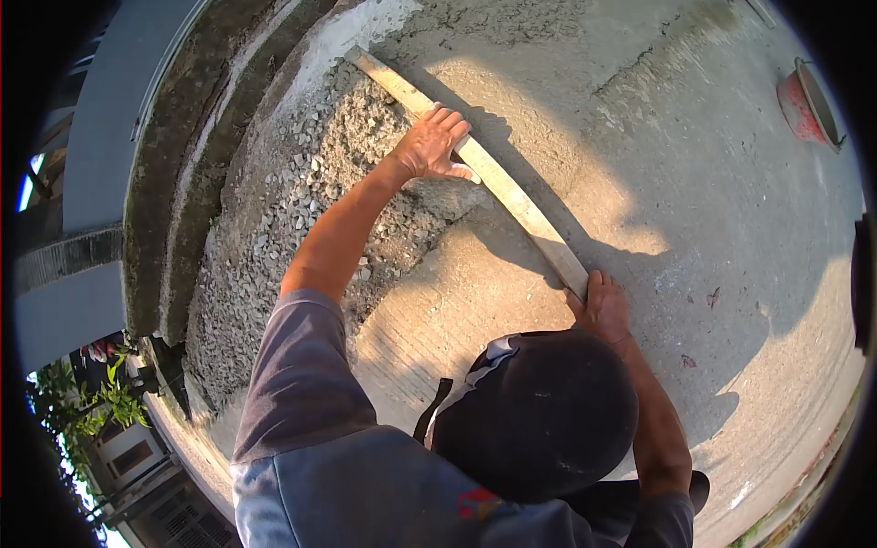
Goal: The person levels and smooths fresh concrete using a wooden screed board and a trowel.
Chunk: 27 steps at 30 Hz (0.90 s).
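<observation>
A long, narrow wooden board [516,196] lies slantwise over the ground, running from the upper left toward my right hand. My left hand [434,142] grips it along its upper half, fingers over the top edge and the thumb, which looks whitish, on the near side. The board's lower end is in my right hand [605,306], whose fingers close around it. Under and left of the board is a rough patch of gravelly grey mix [365,137]. Smoother grey concrete [566,119] spreads beyond the board.
A red-sided bucket [802,108] with a handle is at the far right. Along the left runs a curved, stepped concrete edge [178,155], with loose gravel [237,301] beside it. A black rounded shape [539,411] fills the space between my arms. Green leaves [105,402] show at lower left.
</observation>
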Motion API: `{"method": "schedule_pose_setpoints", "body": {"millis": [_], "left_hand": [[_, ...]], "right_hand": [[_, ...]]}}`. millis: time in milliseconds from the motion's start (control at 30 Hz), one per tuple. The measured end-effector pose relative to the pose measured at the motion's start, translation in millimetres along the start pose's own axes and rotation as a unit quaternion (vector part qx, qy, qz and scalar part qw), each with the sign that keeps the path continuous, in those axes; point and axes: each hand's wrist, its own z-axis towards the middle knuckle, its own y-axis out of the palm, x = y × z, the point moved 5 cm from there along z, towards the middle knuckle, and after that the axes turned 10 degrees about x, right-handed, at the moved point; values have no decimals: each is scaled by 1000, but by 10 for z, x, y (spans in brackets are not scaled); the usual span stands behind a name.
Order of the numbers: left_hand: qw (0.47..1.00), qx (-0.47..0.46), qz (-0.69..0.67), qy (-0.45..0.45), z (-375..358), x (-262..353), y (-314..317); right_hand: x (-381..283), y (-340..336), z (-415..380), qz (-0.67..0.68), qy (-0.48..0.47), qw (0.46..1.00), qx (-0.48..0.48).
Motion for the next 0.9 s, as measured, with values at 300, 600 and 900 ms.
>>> {"method": "schedule_pose_setpoints", "body": {"millis": [300,600,900], "left_hand": [[992,77,-51,-86,-1547,504,-46],[979,139,-140,-52,-1294,1230,-217],[976,164,-136,31,-375,1697,-140]], "right_hand": [[-236,339,-637,-84,-106,989,-63],[330,-172,-1145,-108,-113,987,-27],[915,-397,-1310,-127,11,991,-30]]}}
